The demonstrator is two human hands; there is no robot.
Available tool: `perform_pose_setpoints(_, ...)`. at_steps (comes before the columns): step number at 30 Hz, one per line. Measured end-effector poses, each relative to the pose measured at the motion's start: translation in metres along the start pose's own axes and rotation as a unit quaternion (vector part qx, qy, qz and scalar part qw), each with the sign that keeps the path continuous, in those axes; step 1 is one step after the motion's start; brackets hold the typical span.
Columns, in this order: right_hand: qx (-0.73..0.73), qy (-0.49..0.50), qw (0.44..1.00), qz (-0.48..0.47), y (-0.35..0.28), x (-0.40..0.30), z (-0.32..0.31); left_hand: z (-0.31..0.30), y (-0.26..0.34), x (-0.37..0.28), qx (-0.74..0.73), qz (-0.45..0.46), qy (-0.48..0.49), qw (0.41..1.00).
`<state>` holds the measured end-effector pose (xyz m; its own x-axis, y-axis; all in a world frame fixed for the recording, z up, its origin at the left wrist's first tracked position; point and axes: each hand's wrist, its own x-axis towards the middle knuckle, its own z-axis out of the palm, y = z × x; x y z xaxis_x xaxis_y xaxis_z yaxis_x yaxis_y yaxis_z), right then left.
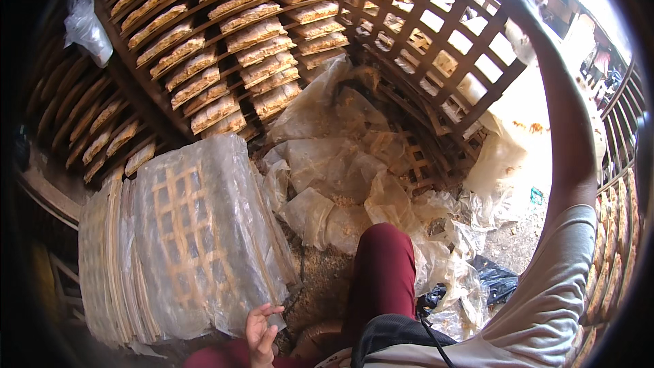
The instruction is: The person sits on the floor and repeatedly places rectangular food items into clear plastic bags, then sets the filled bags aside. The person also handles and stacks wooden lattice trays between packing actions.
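My right hand (522, 6) is raised at the upper right, gripping the upper corner of a wooden lattice tray (443, 28). The tray stands tilted, with bright light through its square gaps. My left hand (261, 336) is low, over my lap, its fingers bent and apart. It is nearest the bottom corner of a stack of lattice trays wrapped in clear plastic sheeting (191, 235). Whether its fingertips touch the plastic there, I cannot tell. Crumpled, dusty plastic sheets (327, 179) lie on the ground beyond my knee.
Racks hold rows of pale slabs (260, 59) on trays at the back and left. A clear plastic bag (87, 25) hangs from a dark post (145, 89). Black plastic (495, 278) lies right of my knee. More slab-laden trays (613, 245) stand along the right edge.
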<state>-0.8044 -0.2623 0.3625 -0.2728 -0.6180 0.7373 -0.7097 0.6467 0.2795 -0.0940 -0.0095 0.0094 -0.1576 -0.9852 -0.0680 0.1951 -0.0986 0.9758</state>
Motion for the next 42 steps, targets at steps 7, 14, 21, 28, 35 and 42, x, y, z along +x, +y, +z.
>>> perform_pose_setpoints(7, 0.583, -0.104, 0.800, 0.093, -0.053, -0.114, 0.078, -0.012, -0.022, -0.003, -0.021, -0.021, -0.030, 0.999)
perform_pose_setpoints(14, 0.710, -0.221, 0.656, 0.129, -0.137, -0.250, 0.044, 0.068, -0.065, 0.133, 0.044, 0.016, -0.082, 0.996)
perform_pose_setpoints(21, 0.788, -0.278, 0.522, 0.170, -0.179, -0.333, 0.060, 0.091, -0.113, 0.241, -0.099, 0.019, -0.080, 0.992)
perform_pose_setpoints(28, 0.661, -0.306, 0.683, 0.050, -0.197, -0.397, 0.140, 0.119, -0.022, 0.189, 0.012, 0.079, 0.050, 0.996)
perform_pose_setpoints(35, 0.732, -0.388, 0.560, 0.014, -0.276, -0.389, 0.072, 0.085, 0.051, 0.157, 0.195, 0.147, 0.110, 0.963)
perform_pose_setpoints(42, 0.851, -0.403, 0.326, 0.083, -0.311, -0.376, -0.021, 0.008, 0.126, 0.087, 0.094, 0.143, 0.087, 0.981)
